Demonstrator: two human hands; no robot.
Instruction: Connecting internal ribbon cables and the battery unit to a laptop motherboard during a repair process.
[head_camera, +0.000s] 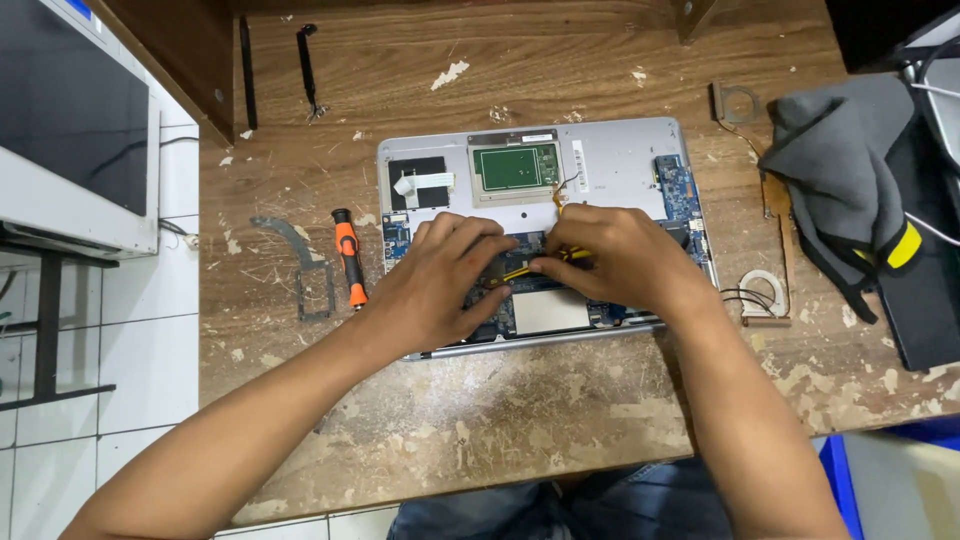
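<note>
Pinching a yellow tool (528, 268) with my right hand (615, 258), left hand (440, 285) curled on the open laptop (620, 160), orange screwdriver (349, 258) and metal bracket (305, 265) off left, grey cloth (835, 160) right.

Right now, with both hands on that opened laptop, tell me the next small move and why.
Probably ease the yellow tool gently along the board while the left hand steadies the opened laptop. The right hand pinches the tool low over the circuit board, both hands crowd one spot, and the orange screwdriver lies unused aside.
</note>
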